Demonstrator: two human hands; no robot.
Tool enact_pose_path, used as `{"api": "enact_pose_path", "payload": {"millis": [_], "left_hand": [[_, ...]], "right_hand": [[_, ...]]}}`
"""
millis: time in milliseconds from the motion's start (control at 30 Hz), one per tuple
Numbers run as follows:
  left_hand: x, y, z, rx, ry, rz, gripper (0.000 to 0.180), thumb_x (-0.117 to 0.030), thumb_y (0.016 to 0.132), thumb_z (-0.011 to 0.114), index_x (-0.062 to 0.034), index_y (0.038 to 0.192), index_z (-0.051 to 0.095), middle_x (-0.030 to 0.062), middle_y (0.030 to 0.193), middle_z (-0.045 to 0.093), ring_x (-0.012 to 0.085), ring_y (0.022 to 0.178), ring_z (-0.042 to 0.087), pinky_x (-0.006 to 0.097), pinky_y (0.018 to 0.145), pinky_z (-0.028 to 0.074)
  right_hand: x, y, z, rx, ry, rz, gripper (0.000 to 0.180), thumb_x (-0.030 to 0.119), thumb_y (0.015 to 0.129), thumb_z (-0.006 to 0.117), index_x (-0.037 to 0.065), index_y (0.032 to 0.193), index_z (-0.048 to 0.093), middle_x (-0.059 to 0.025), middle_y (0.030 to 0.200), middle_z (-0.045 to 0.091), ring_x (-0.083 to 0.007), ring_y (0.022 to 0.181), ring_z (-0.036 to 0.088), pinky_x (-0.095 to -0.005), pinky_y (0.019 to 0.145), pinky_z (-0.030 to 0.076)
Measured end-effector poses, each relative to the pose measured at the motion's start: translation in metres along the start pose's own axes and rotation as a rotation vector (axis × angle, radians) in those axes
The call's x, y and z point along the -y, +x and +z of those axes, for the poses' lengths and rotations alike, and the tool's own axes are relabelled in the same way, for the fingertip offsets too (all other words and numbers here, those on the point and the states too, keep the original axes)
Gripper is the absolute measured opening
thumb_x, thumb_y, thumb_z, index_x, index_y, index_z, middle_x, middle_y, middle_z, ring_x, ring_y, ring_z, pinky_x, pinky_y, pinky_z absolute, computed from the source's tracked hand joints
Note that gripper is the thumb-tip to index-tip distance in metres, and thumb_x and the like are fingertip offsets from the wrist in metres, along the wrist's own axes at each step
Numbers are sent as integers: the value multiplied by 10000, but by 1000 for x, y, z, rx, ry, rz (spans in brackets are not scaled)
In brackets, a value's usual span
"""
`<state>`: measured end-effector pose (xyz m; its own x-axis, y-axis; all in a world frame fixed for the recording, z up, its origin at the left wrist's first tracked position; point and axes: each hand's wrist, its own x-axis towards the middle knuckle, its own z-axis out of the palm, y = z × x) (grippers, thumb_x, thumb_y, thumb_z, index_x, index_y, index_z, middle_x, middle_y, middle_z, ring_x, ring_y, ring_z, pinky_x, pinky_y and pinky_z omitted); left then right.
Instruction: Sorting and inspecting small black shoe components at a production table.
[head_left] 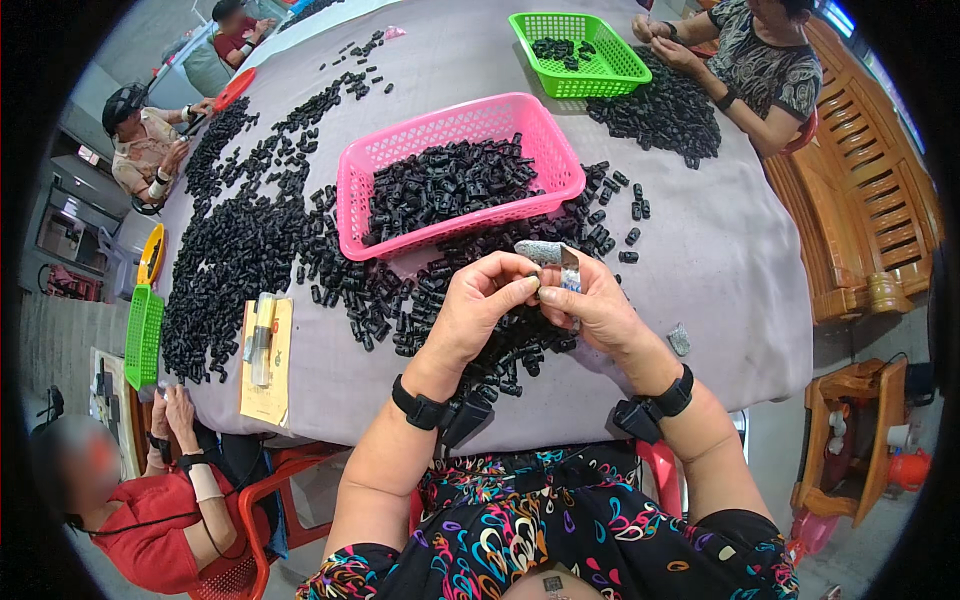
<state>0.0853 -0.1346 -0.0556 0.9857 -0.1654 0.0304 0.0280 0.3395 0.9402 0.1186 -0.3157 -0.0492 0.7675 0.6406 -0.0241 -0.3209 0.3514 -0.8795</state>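
Note:
My left hand (478, 302) and my right hand (605, 310) meet over the near part of the table, fingertips pinched together. Whatever lies between them is too small and covered to name. Grey speckled wrapping (540, 252) covers a finger there, and a shiny silvery strip (570, 275) crosses the right fingers. Under and around both hands lie small black ribbed cylindrical parts (510, 350). Just beyond them stands a pink slotted basket (460, 224), partly filled with similar black parts (450, 185).
A grey cloth (720, 270) covers the table. Heaped black parts (240, 270) spread left. A yellow pad (265, 400) carries a clear tube (262, 340). Green baskets stand far right (600, 88) and left (144, 335). Several people sit around; a wooden bench (850, 180) is right.

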Motion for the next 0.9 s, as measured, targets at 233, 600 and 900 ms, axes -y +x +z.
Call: {"api": "enact_pose_path", "payload": {"millis": [233,600,900], "left_hand": [[-3,3,0,-125,-113,17,154,-151,948,598,-41,1055,584,37,942,649,125,877,632,288,808,529],[8,3,-11,-169,-278,-59,157,-148,957,583,-35,1058,622,53,877,666,143,729,669,275,689,577],[11,3,-14,-168,-393,-93,176,-146,956,581,-25,1079,615,64,902,676,140,767,672,288,701,584]], "right_hand": [[-2,1,-5,-29,-138,-118,405,197,956,543,47,1330,503,19,954,529,-61,720,488,-195,619,395],[-5,1,3,-92,-494,-262,347,155,944,575,29,1267,559,-9,975,607,-81,871,537,-246,777,446],[-15,2,-2,-67,-508,-235,352,164,933,605,16,1247,550,-12,976,652,-64,853,559,-239,770,467]]}}
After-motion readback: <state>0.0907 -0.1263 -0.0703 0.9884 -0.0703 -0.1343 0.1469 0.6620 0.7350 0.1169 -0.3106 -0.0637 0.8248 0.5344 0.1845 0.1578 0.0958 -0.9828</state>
